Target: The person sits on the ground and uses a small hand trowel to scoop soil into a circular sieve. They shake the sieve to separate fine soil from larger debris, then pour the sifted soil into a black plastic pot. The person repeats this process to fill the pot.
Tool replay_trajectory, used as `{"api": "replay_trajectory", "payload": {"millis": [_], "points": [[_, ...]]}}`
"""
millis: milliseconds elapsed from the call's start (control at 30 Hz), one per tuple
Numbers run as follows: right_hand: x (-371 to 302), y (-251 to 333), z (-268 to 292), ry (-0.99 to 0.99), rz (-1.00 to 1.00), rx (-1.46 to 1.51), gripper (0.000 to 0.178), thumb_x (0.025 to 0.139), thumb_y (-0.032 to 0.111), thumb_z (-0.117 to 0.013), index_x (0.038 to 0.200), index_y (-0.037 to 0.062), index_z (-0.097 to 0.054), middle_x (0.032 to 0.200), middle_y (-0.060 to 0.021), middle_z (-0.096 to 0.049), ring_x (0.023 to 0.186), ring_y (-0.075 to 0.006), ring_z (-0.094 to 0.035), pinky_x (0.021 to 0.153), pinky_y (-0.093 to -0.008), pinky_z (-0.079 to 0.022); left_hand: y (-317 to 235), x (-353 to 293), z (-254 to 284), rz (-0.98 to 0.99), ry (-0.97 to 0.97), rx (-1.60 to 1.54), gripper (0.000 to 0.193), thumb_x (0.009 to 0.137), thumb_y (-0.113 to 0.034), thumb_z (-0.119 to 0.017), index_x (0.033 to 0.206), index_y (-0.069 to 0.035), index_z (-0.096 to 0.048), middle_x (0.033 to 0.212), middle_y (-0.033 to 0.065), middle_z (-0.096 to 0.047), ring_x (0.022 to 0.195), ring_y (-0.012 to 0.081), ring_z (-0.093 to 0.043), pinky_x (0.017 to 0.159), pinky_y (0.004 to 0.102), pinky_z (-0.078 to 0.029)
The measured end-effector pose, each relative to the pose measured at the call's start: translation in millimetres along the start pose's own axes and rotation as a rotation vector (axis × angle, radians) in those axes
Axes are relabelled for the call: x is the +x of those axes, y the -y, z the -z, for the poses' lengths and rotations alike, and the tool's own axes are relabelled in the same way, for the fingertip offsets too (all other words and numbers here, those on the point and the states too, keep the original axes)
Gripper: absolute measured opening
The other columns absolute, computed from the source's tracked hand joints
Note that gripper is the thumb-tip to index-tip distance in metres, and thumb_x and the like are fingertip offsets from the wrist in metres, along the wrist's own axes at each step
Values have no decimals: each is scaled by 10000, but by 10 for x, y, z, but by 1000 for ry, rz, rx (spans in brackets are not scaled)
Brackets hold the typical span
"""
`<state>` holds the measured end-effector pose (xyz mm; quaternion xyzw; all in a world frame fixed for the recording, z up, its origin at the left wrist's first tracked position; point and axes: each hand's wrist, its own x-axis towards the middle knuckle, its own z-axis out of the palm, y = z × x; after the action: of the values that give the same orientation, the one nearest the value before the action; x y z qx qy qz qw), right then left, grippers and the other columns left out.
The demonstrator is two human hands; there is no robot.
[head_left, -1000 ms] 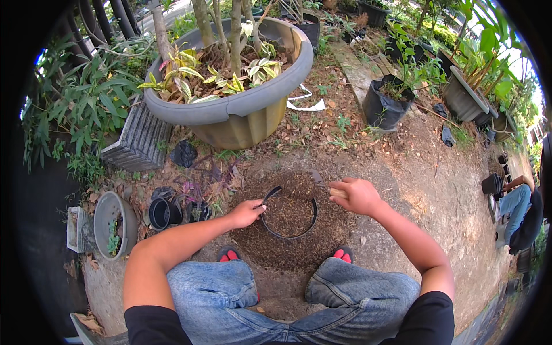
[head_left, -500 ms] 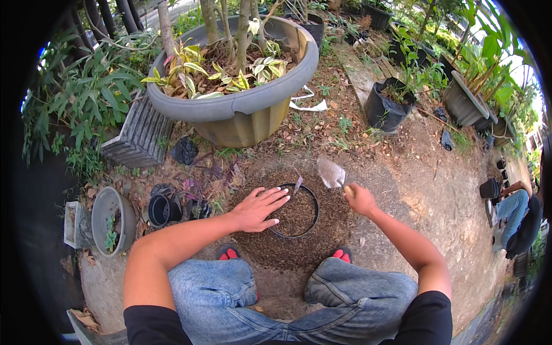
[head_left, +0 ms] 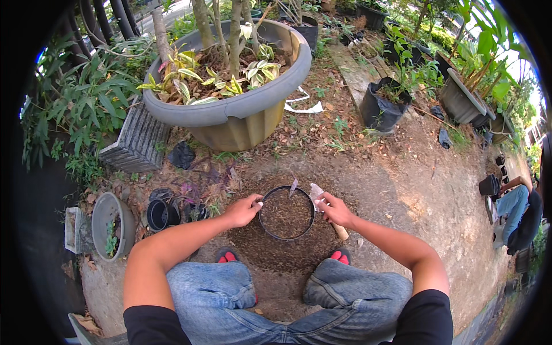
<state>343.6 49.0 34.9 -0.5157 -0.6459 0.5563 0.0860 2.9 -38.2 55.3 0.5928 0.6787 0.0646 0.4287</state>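
Dark brown soil fills a round black pot [head_left: 286, 237] up to its thin rim, with a small pale tag [head_left: 293, 187] sticking up at the far side. My left hand [head_left: 244, 210] is closed at the pot's left rim, thumb and fingers pinched together on it. On the opposite side my right hand [head_left: 336, 210] has its fingers curled at the right rim. Under that hand a trowel lies on the ground, its dirty blade [head_left: 315, 191] showing beyond the fingers and its wooden handle [head_left: 340, 231] on the near side. My palm hides its middle.
Loose soil [head_left: 259, 247] surrounds the pot, close to my feet. Beyond stands a big planter [head_left: 241, 129] with trunks and variegated leaves. Small empty black pots [head_left: 163, 214] and a grey round pot [head_left: 98, 215] are at left. Another person [head_left: 519, 210] sits far right.
My left hand has lifted from lying spread over the soil and moved to the left rim. My right hand has let the trowel down beside the pot and come in to the right rim.
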Motion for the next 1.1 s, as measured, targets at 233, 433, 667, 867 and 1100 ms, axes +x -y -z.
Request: {"api": "replay_trajectory", "payload": {"millis": [233,433,667,867,1100], "points": [[81,8,23,-179,365,-559,275,990,353,-558,982,107,-681,854,-188,-686,841,-416,-663,736,-511,-511,223,157,-337,-95,-73,-107,494,1058,-407,-495,1374,-27,-480,1005,190,-690,888,284,-686,824,431,-508],[168,-236,232,-346,233,-309,300,995,351,-574,955,74,-682,800,-191,-671,778,-400,-656,711,-483,-499,257,183,-343,-73,42,-255,422,1086,-343,-475,1321,5,-508,1023,107,-670,859,196,-675,832,369,-518],[17,-207,128,162,-242,-42,596,1003,607,-495,1255,76,-594,1019,-123,-675,840,-235,-672,647,-393,-589,267,172,-362,-75,47,-362,297,1085,-289,-481,1168,-9,-532,927,82,-638,805,184,-669,775,363,-518],[-119,-202,-449,328,-373,156,713,1026,622,-436,1288,-39,-493,1066,-112,-607,818,-231,-657,664,-419,-629,172,253,-361,-174,-44,-120,280,1071,-251,-485,1138,14,-545,876,115,-651,767,198,-673,747,381,-525],[-2,-134,-389,-182,-182,318,629,1074,529,-401,835,-20,-592,619,-63,-536,522,-212,-586,521,-353,-544,120,260,-326,-208,41,-383,348,1058,-255,-490,1305,-21,-563,937,92,-699,833,187,-670,779,370,-526]]}}
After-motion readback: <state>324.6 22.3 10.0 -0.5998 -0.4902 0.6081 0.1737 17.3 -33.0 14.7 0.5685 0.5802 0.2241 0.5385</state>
